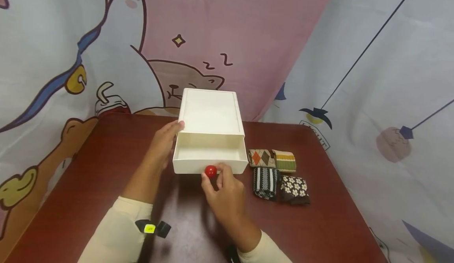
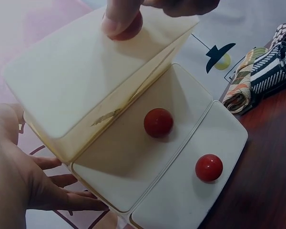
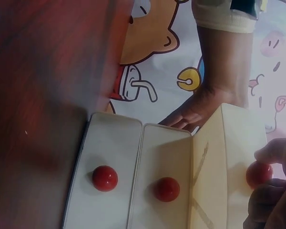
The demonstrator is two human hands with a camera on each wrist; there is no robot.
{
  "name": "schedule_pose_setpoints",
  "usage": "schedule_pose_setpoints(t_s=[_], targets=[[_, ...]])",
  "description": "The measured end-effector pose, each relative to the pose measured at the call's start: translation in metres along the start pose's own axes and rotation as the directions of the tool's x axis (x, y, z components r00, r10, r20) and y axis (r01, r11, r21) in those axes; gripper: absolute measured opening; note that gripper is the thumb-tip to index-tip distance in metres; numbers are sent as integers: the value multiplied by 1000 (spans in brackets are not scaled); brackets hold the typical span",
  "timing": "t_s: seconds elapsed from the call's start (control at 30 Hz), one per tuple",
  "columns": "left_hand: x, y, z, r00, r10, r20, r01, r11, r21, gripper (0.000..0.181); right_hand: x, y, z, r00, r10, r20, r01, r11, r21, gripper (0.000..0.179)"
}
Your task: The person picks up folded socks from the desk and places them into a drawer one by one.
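Observation:
A white drawer cabinet (image 1: 212,111) stands on the table, its top drawer (image 1: 189,166) pulled part way out. The inside of that drawer shows bare in the head view. My right hand (image 1: 228,196) pinches the drawer's round red knob (image 1: 211,171) between thumb and fingers. Against the cabinet's left side lies my left hand (image 1: 161,144), with its fingers extended along the wall in the left wrist view. Below the top drawer, two more drawers are pushed in, each with a red knob; the middle knob (image 2: 158,122) and the lower knob (image 2: 209,168) are untouched.
Several folded socks lie right of the cabinet: an argyle one (image 1: 261,158), a green and yellow striped one (image 1: 285,161), a black-and-white one (image 1: 265,182) and a flowered one (image 1: 295,190). A cartoon-printed curtain (image 1: 262,38) hangs behind the dark red table (image 1: 312,231).

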State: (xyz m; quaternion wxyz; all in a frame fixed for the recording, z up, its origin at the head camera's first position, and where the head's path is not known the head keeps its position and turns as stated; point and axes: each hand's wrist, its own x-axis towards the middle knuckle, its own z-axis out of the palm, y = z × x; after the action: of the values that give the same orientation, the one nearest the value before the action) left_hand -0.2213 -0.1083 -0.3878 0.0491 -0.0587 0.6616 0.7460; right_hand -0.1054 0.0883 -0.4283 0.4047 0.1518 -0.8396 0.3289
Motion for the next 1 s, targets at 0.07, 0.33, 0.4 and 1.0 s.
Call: schedule_pose_setpoints(t_s=[0.07,0.33,0.4,1.0], targets=[[0,0,-1,1000,-2,3,2,1000,-4,63,-2,-1,-1,1000,-9,-2,9,1000,10,36],[1,0,-2,1000,-12,-5,12,1000,24,63,-8,-4,-6,1000,-25,16,25,1000,16,39],[1,0,-2,1000,-14,-1,14,1000,27,64,-10,-4,-8,1000,-22,19,22,1000,19,39],[-3,3,0,1000,-18,-3,18,1000,18,64,-17,-7,-15,1000,-10,8,10,998,69,40]])
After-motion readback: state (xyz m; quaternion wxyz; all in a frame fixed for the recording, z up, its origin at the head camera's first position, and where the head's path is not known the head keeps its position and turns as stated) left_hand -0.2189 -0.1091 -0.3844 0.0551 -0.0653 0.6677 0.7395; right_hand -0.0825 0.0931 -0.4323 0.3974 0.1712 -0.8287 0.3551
